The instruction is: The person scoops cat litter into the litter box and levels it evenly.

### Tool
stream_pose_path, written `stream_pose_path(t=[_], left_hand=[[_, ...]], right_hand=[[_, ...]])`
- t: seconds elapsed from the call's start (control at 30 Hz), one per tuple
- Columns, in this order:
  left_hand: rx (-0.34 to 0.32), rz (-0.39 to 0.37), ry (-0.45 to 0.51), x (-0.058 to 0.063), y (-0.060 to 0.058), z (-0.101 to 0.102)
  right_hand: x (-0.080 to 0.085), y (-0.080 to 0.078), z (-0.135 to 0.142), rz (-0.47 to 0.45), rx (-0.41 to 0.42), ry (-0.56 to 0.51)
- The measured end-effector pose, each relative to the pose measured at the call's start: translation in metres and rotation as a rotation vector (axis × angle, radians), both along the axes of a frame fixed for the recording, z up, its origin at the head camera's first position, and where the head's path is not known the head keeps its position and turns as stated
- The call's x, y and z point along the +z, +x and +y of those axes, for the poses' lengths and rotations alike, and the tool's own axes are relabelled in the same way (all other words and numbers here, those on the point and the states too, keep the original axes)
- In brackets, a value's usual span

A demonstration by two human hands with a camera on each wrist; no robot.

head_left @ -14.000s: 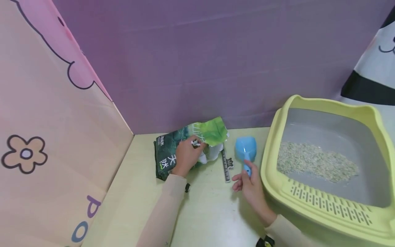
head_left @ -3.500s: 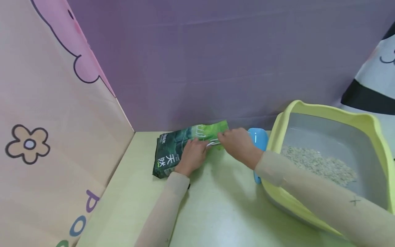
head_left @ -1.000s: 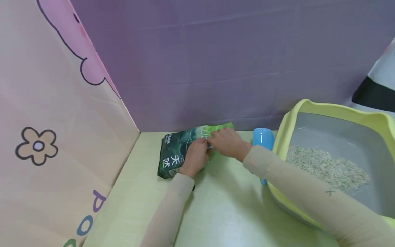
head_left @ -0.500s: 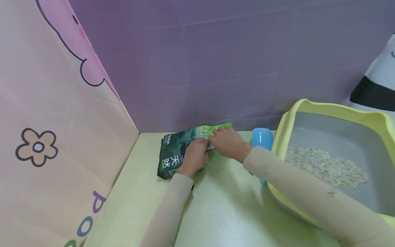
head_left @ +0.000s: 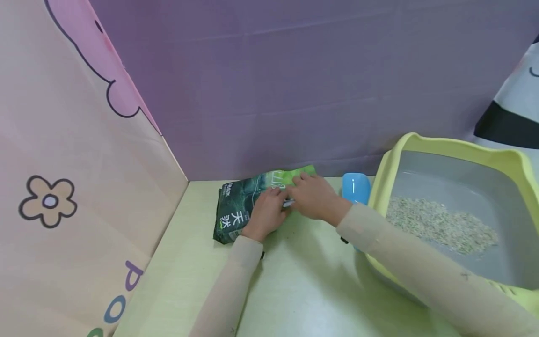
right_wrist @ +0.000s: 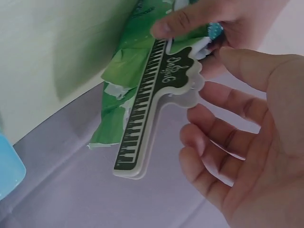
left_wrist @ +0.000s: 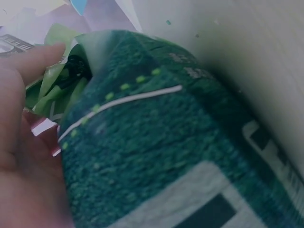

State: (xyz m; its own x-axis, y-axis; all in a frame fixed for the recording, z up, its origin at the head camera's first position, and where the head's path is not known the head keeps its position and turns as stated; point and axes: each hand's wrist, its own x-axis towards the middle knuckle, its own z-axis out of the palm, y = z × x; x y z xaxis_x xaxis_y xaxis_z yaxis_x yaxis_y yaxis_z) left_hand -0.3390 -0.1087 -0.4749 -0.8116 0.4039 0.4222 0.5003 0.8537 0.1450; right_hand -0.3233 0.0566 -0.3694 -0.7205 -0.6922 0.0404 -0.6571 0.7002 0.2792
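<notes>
The dark green cat litter bag lies on the table, its light green top end gathered. My left hand grips this end, the thumb pressing on it in the right wrist view. A bag clip with a piano-key print lies across the gathered end; in the head view only a white bit of the clip shows between my hands. My right hand is at the clip's wavy handle. Its fingers are loosely bent, fingertips by the handle, and the thumb stands apart from it.
A blue scoop lies right of the bag, partly behind my right forearm. Beyond it stands a yellow-rimmed litter box with pale litter inside. A purple cloth wall rises directly behind the bag; a printed panel stands left.
Fourteen seconds ago the bag's top gaped, the clip lay on the table and my right hand held the scoop. Now the clip is on the gathered top. Lately my right hand shifted slightly right.
</notes>
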Motion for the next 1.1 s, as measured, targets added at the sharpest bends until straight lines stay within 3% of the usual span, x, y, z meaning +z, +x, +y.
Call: stream_pose_path(t=[0.2, 0.43, 0.6, 0.87, 1.1], left_hand=[[-0.011, -0.133, -0.073, 0.005, 0.003, -0.003], [-0.054, -0.237, -0.043, 0.005, 0.005, -0.009], [-0.088, -0.227, -0.016, 0.001, 0.004, -0.009], [-0.079, -0.216, -0.007, -0.006, -0.002, -0.008], [-0.035, -0.182, -0.055, -0.013, -0.002, -0.004]], right_hand=[[0.001, 0.010, 0.004, -0.054, -0.034, -0.099], [-0.007, 0.032, 0.003, -0.128, -0.012, -0.263], [-0.024, 0.042, 0.001, -0.206, -0.028, -0.341], [-0.064, 0.039, 0.012, -0.330, -0.130, -0.476], [-0.094, 0.038, 0.023, -0.265, -0.249, -0.628]])
